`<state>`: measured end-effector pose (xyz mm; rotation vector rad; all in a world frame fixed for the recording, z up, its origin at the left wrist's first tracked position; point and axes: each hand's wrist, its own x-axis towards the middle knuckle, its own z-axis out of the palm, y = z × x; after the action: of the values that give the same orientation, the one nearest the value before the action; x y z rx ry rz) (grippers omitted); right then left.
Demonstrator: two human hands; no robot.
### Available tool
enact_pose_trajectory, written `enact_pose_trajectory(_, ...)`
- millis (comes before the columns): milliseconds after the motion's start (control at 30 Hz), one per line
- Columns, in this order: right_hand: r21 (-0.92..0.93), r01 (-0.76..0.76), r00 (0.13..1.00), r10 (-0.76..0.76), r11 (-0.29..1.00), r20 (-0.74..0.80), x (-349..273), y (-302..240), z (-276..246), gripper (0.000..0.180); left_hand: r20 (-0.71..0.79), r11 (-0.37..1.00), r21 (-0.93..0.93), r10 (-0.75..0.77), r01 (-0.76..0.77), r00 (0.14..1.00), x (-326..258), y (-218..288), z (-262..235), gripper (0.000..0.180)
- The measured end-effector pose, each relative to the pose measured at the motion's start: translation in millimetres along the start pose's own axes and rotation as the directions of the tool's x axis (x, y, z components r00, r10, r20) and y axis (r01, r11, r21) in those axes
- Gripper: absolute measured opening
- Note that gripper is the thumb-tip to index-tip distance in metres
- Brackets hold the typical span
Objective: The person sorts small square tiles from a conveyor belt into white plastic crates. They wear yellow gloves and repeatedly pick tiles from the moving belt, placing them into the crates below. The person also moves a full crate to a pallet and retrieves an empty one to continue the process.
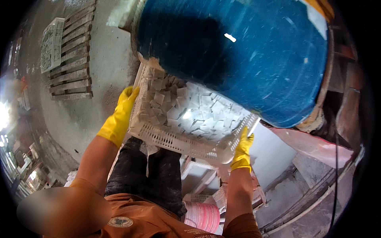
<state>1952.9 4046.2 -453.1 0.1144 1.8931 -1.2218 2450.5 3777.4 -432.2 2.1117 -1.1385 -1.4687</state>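
Observation:
Both my hands wear yellow rubber gloves and grip a white perforated plastic crate (pixel 174 141) by its two sides. My left hand (pixel 124 113) closes on the crate's left rim. At the right side, my right hand (pixel 243 150) has its fingers wrapped on the rim. Inside lie many flat, pale square pieces (pixel 198 111), loosely heaped. A large blue drum (pixel 254 59) covers the crate's far edge, so I cannot tell whether they touch. The far part of the contents is in the drum's shadow.
Far left on the floor, a wooden slatted pallet (pixel 75 59) lies beside another white crate (pixel 51 45) with pale pieces. A pink-and-white striped bucket (pixel 202 216) stands near my legs. At right are a reddish sheet (pixel 313 144) and a dark hanging cable (pixel 336 174).

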Motion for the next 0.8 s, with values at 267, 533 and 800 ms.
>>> enact_pose_trajectory(267,-0.077,0.077,0.964,-0.094,0.994,-0.250,18,21,-3,0.024,0.046,0.981,0.059,-0.186,0.183,0.982,35,0,21,0.044)
enact_pose_trajectory(533,-0.066,0.073,0.979,-0.085,0.995,-0.186,28,32,-21,0.028,-0.096,0.964,0.247,-0.080,0.102,0.992,44,-22,21,0.047)
enact_pose_trajectory(800,-0.396,0.000,0.969,-0.097,0.918,-0.226,4,31,-57,0.035,0.023,0.820,0.570,-0.072,0.046,0.997,48,23,40,0.060)
